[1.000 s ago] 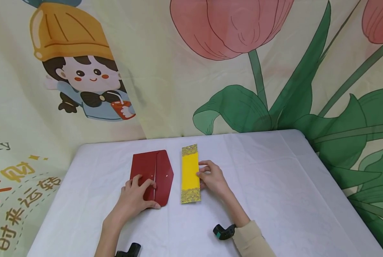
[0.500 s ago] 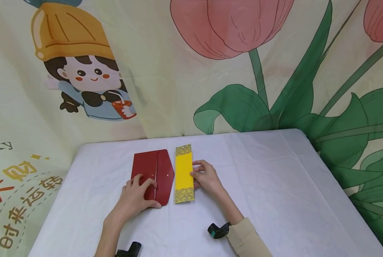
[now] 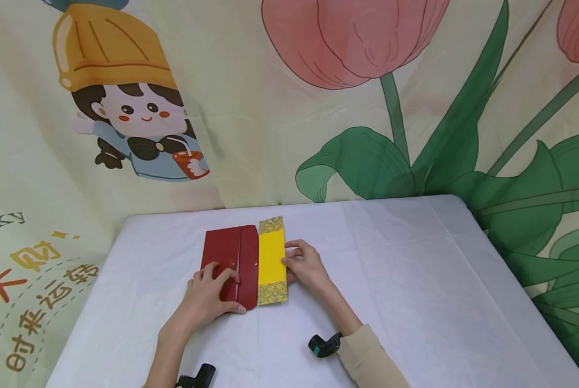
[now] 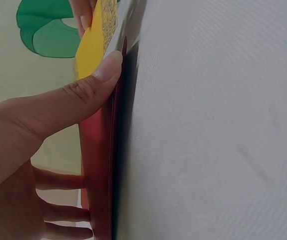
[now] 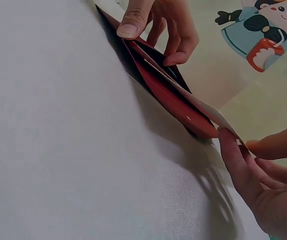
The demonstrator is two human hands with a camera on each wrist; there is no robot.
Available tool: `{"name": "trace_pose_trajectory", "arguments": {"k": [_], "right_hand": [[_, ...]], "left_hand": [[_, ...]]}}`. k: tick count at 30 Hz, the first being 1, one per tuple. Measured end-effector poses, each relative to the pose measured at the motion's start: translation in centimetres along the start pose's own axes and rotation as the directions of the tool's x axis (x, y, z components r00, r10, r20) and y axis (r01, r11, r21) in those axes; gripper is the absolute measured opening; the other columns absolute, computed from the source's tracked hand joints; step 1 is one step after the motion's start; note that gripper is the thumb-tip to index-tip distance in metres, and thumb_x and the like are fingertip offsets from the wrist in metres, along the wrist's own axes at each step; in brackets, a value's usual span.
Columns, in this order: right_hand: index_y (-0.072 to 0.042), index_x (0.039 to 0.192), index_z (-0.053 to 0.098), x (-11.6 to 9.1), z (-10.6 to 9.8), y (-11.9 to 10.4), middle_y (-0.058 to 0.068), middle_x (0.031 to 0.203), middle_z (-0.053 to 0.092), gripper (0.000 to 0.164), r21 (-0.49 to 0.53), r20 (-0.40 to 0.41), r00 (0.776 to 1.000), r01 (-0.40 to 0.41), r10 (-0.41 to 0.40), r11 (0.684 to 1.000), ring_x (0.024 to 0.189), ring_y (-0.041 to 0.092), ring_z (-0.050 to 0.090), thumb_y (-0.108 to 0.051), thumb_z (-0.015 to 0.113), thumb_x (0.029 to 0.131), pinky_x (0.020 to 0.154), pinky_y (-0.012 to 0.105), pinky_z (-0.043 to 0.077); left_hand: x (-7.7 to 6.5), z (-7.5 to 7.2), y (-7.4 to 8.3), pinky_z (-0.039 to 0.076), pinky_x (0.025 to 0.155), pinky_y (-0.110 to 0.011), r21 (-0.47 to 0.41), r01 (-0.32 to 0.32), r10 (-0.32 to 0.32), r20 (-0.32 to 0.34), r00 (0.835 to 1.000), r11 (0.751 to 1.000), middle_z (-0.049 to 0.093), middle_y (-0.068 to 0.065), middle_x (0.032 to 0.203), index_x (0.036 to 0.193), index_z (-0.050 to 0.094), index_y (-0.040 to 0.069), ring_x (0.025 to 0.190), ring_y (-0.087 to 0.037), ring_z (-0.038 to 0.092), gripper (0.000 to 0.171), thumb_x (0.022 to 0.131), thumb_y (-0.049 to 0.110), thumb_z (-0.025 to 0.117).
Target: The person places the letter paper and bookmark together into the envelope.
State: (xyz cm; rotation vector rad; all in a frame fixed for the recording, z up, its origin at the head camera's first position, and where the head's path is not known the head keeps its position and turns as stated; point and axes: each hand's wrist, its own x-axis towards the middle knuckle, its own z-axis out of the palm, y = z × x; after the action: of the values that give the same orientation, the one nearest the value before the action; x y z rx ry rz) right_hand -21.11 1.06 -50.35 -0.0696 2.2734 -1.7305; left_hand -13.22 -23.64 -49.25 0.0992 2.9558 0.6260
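Note:
A dark red envelope (image 3: 221, 245) lies on the white-covered table, its pointed flap opened out to the right. My left hand (image 3: 204, 296) grips it, bent fingers on its face and the thumb (image 4: 106, 70) at its near edge. A narrow yellow card (image 3: 272, 256) with gold patterned bands at both ends stands upright in the head view beside it. My right hand (image 3: 310, 267) pinches the card's right edge between thumb and fingers. The card's left edge overlaps the flap and hides its tip. In the right wrist view, the envelope's mouth (image 5: 158, 75) gapes slightly beside the card.
The white cloth (image 3: 406, 280) spreads over the table, whose back edge meets a printed fabric backdrop (image 3: 250, 134). A black wrist device (image 3: 324, 346) sits at the right sleeve, another black device (image 3: 197, 377) by the left forearm.
My right hand has slid the yellow card leftward, from a gap beside the envelope to over the tip of its flap. The left hand keeps its grip on the envelope.

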Motion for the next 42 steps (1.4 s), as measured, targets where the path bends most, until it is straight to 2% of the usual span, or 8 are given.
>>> {"name": "trace_pose_trajectory", "arguments": {"k": [10, 16, 24, 34, 42], "right_hand": [[-0.006, 0.133, 0.060, 0.6, 1.1, -0.2, 0.010, 0.100, 0.068, 0.039, 0.019, -0.007, 1.000, 0.013, -0.013, 1.000, 0.078, 0.020, 0.067, -0.009, 0.070, 0.096, 0.061, 0.031, 0.060], [-0.004, 0.133, 0.059, 0.9, 1.9, 0.1, 0.011, 0.098, 0.069, 0.039, 0.076, 0.013, 1.000, 0.002, -0.003, 0.997, 0.072, 0.020, 0.069, -0.006, 0.070, 0.095, 0.057, 0.034, 0.061], [-0.003, 0.132, 0.058, 1.1, 2.8, 0.1, 0.011, 0.098, 0.069, 0.039, 0.094, 0.026, 1.000, -0.002, 0.000, 0.996, 0.070, 0.019, 0.069, -0.005, 0.070, 0.095, 0.056, 0.034, 0.061], [-0.004, 0.131, 0.059, 0.9, 3.5, 0.0, 0.008, 0.093, 0.069, 0.040, 0.048, 0.033, 0.999, -0.007, 0.006, 0.999, 0.067, 0.018, 0.067, -0.006, 0.072, 0.094, 0.054, 0.031, 0.059], [-0.001, 0.131, 0.058, 0.7, 3.9, 0.2, 0.010, 0.091, 0.069, 0.040, 0.095, 0.066, 0.998, 0.001, -0.007, 0.995, 0.061, 0.019, 0.068, -0.003, 0.071, 0.094, 0.053, 0.036, 0.060]], "left_hand": [[0.0, -0.2, 0.1, 0.047, 0.098, -0.071, 0.018, 0.008, -0.009, 0.010, 1.000, 1.000, 0.035, -0.031, 0.152, 0.121, 0.062, 0.024, 0.131, -0.056, 0.035, 0.063, 0.070, 0.045, 0.093], [0.0, -0.1, 0.1, 0.051, 0.095, -0.068, 0.021, 0.011, -0.011, 0.014, 1.000, 1.000, 0.036, -0.030, 0.151, 0.122, 0.062, 0.024, 0.130, -0.056, 0.036, 0.064, 0.070, 0.044, 0.093], [0.0, -0.1, 0.0, 0.046, 0.098, -0.071, 0.007, 0.010, -0.010, 0.014, 1.000, 1.000, 0.034, -0.030, 0.152, 0.121, 0.062, 0.026, 0.131, -0.056, 0.035, 0.063, 0.070, 0.048, 0.092], [-0.1, -0.1, -0.1, 0.042, 0.101, -0.073, -0.002, 0.001, -0.001, 0.009, 1.000, 1.000, 0.034, -0.031, 0.153, 0.120, 0.062, 0.027, 0.131, -0.056, 0.034, 0.063, 0.069, 0.048, 0.093], [0.0, -0.1, -0.2, 0.044, 0.100, -0.071, 0.011, 0.007, -0.007, 0.015, 1.000, 1.000, 0.034, -0.031, 0.153, 0.121, 0.062, 0.026, 0.130, -0.056, 0.035, 0.064, 0.069, 0.048, 0.093]]}}
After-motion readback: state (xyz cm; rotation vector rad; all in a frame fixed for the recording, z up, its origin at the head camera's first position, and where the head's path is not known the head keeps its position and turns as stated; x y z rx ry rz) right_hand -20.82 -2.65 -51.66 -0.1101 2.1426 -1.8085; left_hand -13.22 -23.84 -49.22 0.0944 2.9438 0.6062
